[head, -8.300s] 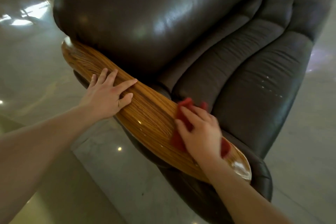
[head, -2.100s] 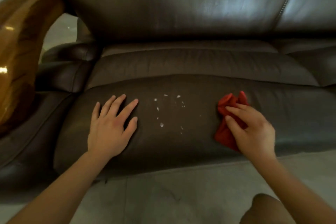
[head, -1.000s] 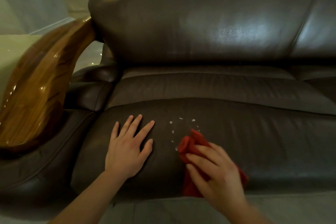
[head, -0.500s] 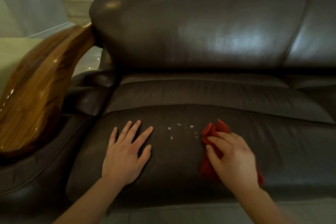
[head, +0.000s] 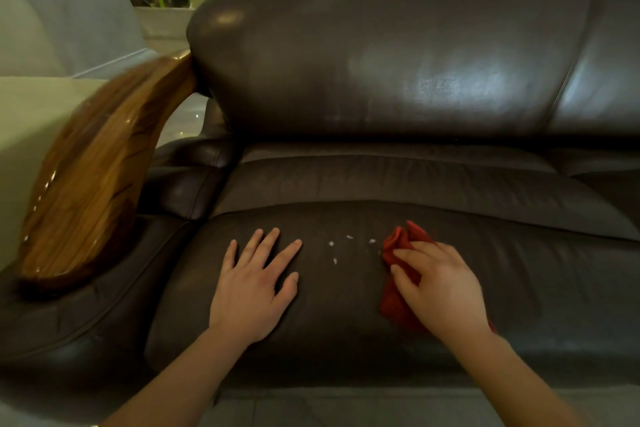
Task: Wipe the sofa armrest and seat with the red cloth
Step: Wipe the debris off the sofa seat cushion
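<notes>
At centre frame, white crumbs (head: 334, 250) lie just left of our right hand (head: 440, 291) pressing the red cloth (head: 398, 288); left hand (head: 254, 288) flat, fingers spread, empty.

Two bare forearms, no sleeves, left hand (head: 251, 291), right hand (head: 441, 288), no rings or watch

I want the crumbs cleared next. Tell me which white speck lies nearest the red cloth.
The speck just left of the red cloth's top fold, rightmost of the few on the seat; the others lie farther toward the left hand.
</notes>
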